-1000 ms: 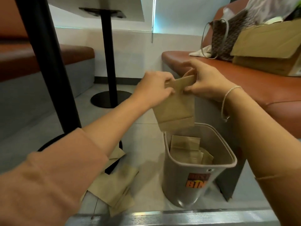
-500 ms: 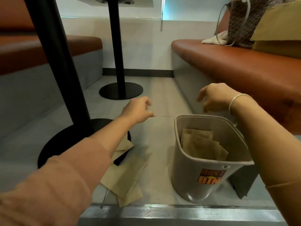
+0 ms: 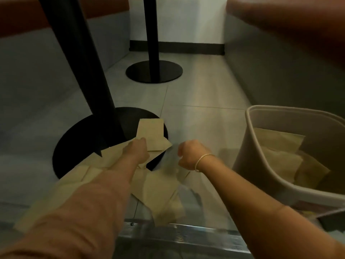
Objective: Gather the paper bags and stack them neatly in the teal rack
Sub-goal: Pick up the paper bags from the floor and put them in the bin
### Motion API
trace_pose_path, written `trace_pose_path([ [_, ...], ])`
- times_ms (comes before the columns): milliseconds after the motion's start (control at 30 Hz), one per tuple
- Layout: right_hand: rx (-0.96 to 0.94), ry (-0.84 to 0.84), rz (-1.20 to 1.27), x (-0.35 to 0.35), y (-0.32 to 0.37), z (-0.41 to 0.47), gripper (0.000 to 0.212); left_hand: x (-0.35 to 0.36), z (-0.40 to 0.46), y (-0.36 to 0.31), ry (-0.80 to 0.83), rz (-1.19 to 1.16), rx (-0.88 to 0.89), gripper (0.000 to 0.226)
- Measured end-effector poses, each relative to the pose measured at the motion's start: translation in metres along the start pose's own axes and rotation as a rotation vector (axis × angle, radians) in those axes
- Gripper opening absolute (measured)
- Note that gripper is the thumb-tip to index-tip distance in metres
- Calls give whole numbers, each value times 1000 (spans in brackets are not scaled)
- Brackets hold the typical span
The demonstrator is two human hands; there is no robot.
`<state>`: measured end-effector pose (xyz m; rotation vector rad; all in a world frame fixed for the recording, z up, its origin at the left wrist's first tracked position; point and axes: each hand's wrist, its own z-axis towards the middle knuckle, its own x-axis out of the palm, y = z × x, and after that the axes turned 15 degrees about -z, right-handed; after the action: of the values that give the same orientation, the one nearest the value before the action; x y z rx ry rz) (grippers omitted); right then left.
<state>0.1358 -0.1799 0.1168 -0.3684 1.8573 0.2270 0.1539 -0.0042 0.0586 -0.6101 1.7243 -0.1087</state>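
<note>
With the left hand (image 3: 137, 150) on the bag (image 3: 151, 136) lying on the table base (image 3: 78, 139), grip hidden, and the right hand (image 3: 188, 154) curled empty, overlapping bags could snag short of the bin (image 3: 261, 165)

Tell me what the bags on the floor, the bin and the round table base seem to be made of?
The bags look like matte brown kraft paper: flat, with sharp folded edges. The bin seems to be smooth moulded plastic, greyish, with a thin rolled rim. The table base looks like black-painted metal, judging by its thin flat disc, though the finish is hard to tell.
</note>
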Motion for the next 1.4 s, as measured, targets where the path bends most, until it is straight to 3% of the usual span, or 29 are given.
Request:
trace_pose_path([
  [333,31,135,33,59,0,30,32,42,52,18,27,-15,63,58],
  [533,7,110,46,64,-3,37,32,44,66,28,-58,263,185,28],
  [700,91,-42,207,68,-5,43,43,15,62,6,-331,5,216,32],
  [800,84,-155,454,60,-1,48,75,2,49,-27,-425,-315,227,38],
  [867,70,-202,570,50,4,51,94,1,36,-53,-332,-439,225,33],
  [933,82,-253,617,41,8,56,97,4,23,-76,-215,-483,221,31],
  [1067,201,-380,552,37,7,63,58,6,11,-91,-2,-652,201,37],
  [1167,329,-378,564,40,-4,58,36,-4,10,-76,369,-986,160,24],
  [1233,383,-377,562,42,-9,55,29,-9,17,-52,359,-836,68,51],
  [1333,407,-377,544,45,-10,52,28,3,39,1,72,-70,-125,82],
  [1400,401,-381,551,44,-9,51,28,15,47,28,71,29,-283,101],
])
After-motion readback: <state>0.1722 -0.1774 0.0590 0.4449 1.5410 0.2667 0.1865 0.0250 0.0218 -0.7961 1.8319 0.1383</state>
